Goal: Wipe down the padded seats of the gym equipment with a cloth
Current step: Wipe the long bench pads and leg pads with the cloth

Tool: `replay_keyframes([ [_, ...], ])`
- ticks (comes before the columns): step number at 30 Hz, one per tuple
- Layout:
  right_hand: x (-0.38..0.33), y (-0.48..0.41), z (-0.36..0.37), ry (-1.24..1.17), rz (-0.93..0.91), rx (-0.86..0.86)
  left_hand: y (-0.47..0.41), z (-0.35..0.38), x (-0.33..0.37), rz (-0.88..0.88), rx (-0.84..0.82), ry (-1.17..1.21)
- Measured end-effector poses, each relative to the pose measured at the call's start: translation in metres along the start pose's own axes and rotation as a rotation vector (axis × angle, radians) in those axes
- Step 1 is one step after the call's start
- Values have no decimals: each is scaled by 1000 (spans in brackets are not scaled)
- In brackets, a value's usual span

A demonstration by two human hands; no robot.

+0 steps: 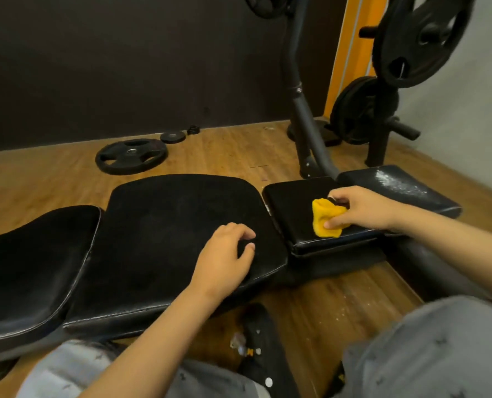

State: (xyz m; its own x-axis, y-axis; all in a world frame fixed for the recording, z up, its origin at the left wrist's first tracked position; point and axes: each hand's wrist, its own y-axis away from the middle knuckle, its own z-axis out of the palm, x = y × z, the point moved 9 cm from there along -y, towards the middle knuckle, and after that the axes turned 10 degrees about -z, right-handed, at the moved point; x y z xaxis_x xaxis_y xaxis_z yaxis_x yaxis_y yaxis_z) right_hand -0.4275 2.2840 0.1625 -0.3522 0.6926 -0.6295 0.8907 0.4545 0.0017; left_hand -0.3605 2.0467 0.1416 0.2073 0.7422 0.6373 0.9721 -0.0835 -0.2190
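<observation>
A black padded bench runs across the view in several sections: a left pad point(32, 262), a wide middle pad point(167, 225), a small square pad point(293, 205) and a worn far-right pad point(397, 185). My right hand point(362, 208) grips a bunched yellow cloth point(326, 218) against the small square pad. My left hand point(224, 257) rests on the middle pad near its front right corner, fingers loosely bent, holding nothing.
Wooden floor point(224, 156) lies behind the bench, with a large weight plate point(131, 156) and a small one point(172, 137) on it. A curved black frame post point(299, 104) and a plate rack point(382, 81) stand at the back right. My knees in grey trousers point(425, 354) are below.
</observation>
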Motion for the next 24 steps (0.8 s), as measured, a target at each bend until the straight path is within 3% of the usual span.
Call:
replay_keyframes([
  [6,48,54,-15,-131,97,141,-6,54,38,40,-195,-84],
  [15,161,141,-25,-390,333,679,-37,104,87,141,-376,-215],
  [20,221,175,-3,-471,496,909,-31,133,106,329,-522,-364],
  [24,228,178,3,-479,478,984,-33,141,118,456,-618,-497],
])
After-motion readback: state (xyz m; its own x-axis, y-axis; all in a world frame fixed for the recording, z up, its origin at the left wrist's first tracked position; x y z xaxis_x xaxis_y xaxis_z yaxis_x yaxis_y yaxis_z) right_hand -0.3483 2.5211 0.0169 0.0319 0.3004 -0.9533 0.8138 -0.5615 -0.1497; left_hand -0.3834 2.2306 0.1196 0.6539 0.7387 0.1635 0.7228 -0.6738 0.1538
